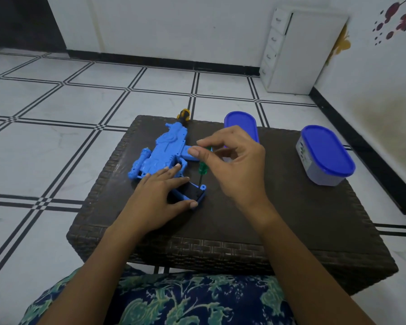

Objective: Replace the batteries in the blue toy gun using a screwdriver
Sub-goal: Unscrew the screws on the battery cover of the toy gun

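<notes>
The blue toy gun lies on its side on the dark woven table, its yellow-and-black muzzle pointing away. My left hand lies over the grip, with the thumb pressed against the grip's lower edge and the fingers straight. A green-handled screwdriver stands upright, its tip on the black battery cover near the grip's end. My right hand pinches the top of the screwdriver's handle between thumb and fingertips.
A container with a blue lid stands at the table's right side. A loose blue lid lies at the far edge, partly behind my right hand. A white drawer unit stands by the wall.
</notes>
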Tool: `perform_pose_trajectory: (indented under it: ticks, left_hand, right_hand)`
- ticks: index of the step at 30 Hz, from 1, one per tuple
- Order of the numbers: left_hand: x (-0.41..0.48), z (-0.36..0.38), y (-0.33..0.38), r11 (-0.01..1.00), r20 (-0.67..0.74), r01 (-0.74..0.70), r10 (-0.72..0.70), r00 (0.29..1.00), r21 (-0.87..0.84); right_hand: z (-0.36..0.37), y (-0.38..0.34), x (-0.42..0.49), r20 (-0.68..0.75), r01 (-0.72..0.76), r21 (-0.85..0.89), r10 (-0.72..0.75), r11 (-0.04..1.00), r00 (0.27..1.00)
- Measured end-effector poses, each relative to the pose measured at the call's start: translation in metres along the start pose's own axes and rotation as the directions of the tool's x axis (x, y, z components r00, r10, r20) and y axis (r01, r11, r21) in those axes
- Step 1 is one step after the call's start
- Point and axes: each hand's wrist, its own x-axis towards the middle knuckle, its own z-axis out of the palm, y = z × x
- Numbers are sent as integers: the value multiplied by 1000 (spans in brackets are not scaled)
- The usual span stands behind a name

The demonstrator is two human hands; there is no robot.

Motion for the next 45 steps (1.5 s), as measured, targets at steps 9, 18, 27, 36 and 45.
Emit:
perform_pose_trajectory:
  ticks: [9, 18, 27, 36, 45]
  left_hand:
    - [5, -1, 8, 982, -53, 119, -128, 990, -145]
    - [6, -6, 21, 965, -44, 193, -204, 978, -179]
    - [7, -7, 21, 966, -40, 190, -200, 979, -176]
    - [10, -5, 13, 974, -69, 176, -187, 980, -144]
    - [7, -1, 5, 958, -5, 287, -287, 958, -9]
  right_hand:
    - [0, 1, -2, 48, -107, 68, 104, 992, 993]
    - [-3, -2, -1, 61, -182, 140, 175, 973, 983]
    - [-3, -2, 0, 7, -100, 41, 100, 994, 995]
    - [-1, -4, -3, 132, -205, 99, 191, 974, 973]
    - [-2, -4, -1, 124, -164, 44, 157, 986, 980]
